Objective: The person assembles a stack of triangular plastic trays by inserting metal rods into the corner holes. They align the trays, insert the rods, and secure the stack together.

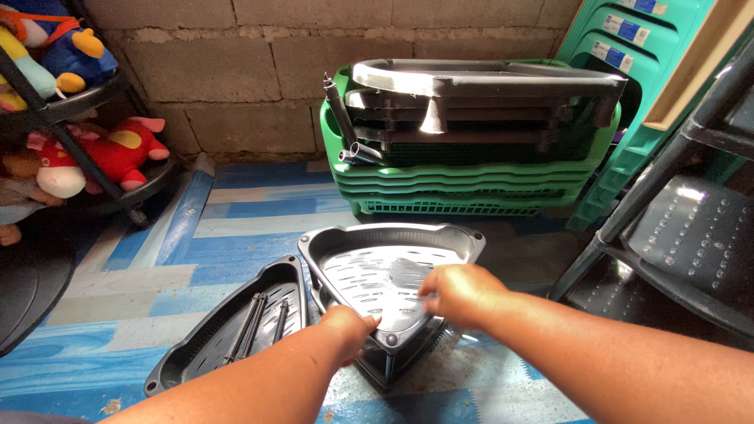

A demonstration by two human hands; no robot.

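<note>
Here a dark grey, rounded-triangular plastic shelf tray (385,275) sits on the floor directly ahead of the person, on top of what looks like more trays of the same shape. Its broad side faces away toward the wall and its narrow corner points back toward the person, so its long axis runs from near to far. Both hands rest on that near end. The left hand (349,326) curls closed over the rim beside the near corner, fingers wrapped on the edge. The right hand (459,292) lies slightly farther in, on the perforated bottom near the right rim, fingers bent down; whether it pinches anything there cannot be told. The left hand is therefore nearer the corner, the right nearer the tray's middle.

Just left of the stack, a second tray (236,326) lies tilted on the blue patterned floor mat (236,212), with several dark rods (255,322) in it. Beyond, against the block wall, stand stacked green crates (455,184) carrying more grey shelf parts (487,86). Plush toys (102,153) fill a rack at left, and a black shelving unit (691,228) stands at right.
</note>
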